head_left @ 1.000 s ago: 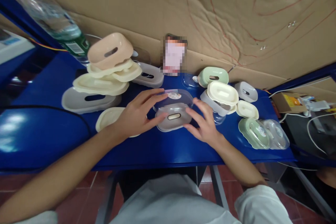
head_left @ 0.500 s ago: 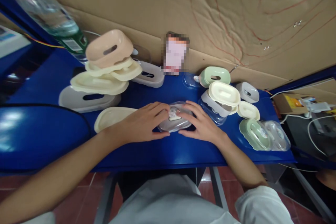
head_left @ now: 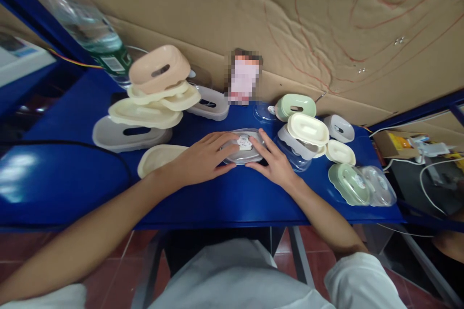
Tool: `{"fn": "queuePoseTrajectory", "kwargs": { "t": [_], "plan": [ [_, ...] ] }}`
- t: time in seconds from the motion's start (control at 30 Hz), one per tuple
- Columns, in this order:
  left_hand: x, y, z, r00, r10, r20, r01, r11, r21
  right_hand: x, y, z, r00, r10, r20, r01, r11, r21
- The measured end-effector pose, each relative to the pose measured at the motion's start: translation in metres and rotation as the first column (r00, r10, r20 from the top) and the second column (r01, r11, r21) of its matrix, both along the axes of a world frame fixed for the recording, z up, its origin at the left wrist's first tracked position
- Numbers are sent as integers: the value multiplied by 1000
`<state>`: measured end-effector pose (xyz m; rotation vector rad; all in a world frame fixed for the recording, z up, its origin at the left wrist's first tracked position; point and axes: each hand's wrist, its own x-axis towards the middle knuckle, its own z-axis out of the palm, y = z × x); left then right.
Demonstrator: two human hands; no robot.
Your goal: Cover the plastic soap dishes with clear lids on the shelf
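On the blue table in front of me lies a grey oval plastic box (head_left: 245,158) under a clear lid, with a white label on top. My left hand (head_left: 203,157) grips its left end, thumb at the near edge and fingers over the top. From the right, my right hand (head_left: 273,161) holds the other end in the same way, its fingers spread across the lid. A cream oval tray (head_left: 159,158) lies by my left wrist, partly covered by it. Close to my right fingers stands a stack with a cream tray (head_left: 308,128) on top.
Cream trays and a peach slotted cover (head_left: 159,70) are piled at left, near a water bottle (head_left: 105,50). A phone (head_left: 243,77) leans against the cardboard wall (head_left: 203,19). At right are a green slotted cover (head_left: 297,105) and a green lidded box (head_left: 350,184). A black cable (head_left: 65,143) crosses the left side.
Both hands and the lidded box have shifted a little away from me, towards the phone. The grip looks much the same. My view has turned slightly.
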<state>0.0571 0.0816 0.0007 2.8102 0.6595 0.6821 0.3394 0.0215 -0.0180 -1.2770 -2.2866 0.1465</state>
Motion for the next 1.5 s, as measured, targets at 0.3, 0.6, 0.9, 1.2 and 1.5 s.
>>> {"fn": "queuePoseTrajectory", "kwargs": {
  "t": [0.3,0.6,0.9,1.2,1.5],
  "plan": [
    [3,0,-10,994,90,61,-86,994,-67,0,3,-5,994,-66,-91,62,997,-45],
    [-1,3,-12,981,193,-1,-190,963,-192,7,8,-6,997,9,-75,-15,996,-85],
    [1,-1,-9,944,331,-15,-320,897,-306,7,9,-6,999,3,-37,-4,1000,-9],
    [1,4,-8,944,328,-28,-318,888,-333,4,7,-5,1000,-8,-17,7,1000,-17],
    [-3,8,-3,966,244,-83,-258,904,-339,8,9,-10,993,-43,-114,20,980,-199]
  ]
}}
